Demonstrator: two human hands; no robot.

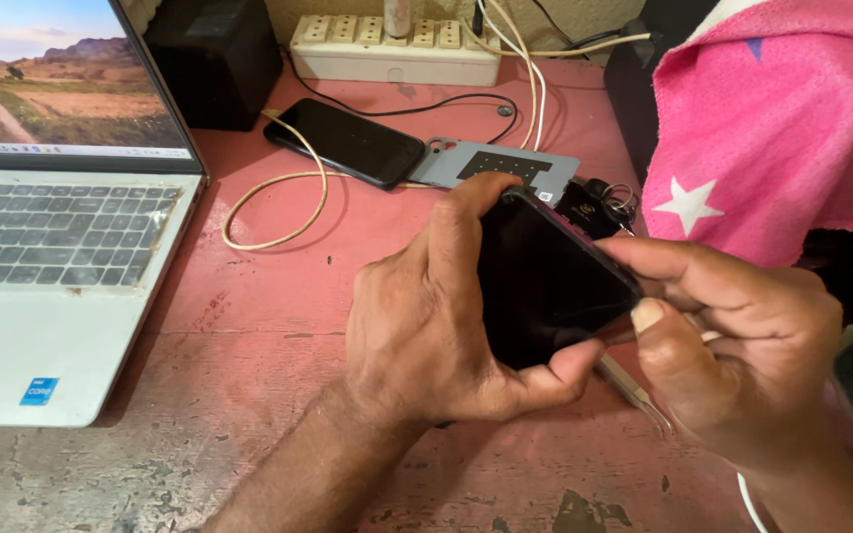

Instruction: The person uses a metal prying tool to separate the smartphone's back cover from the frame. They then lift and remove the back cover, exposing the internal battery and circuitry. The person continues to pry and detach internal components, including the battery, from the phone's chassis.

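Worn pink paint covers the worktop (278,296), scuffed down to grey near its front edge. We look down on our two hands close together at the centre right. Our left hand (426,326) is wrapped around a dark phone (545,281), thumb along its lower edge, holding it tilted above the surface. Our right hand (742,345) pinches the phone's right edge between thumb and forefinger. Thin metal tweezers (634,393) lie just beneath. Behind the hands, a second black phone (348,141) lies flat beside a grey phone back cover (505,168) and a bunch of keys (604,202). An open silver laptop (51,296) sits at left with a small blue square sticker (39,391) on its palm rest. A cream power strip (397,44) lines the wall, with pale cables (278,207) looping forward. Pink cloth with a white star (772,128) hangs at right.
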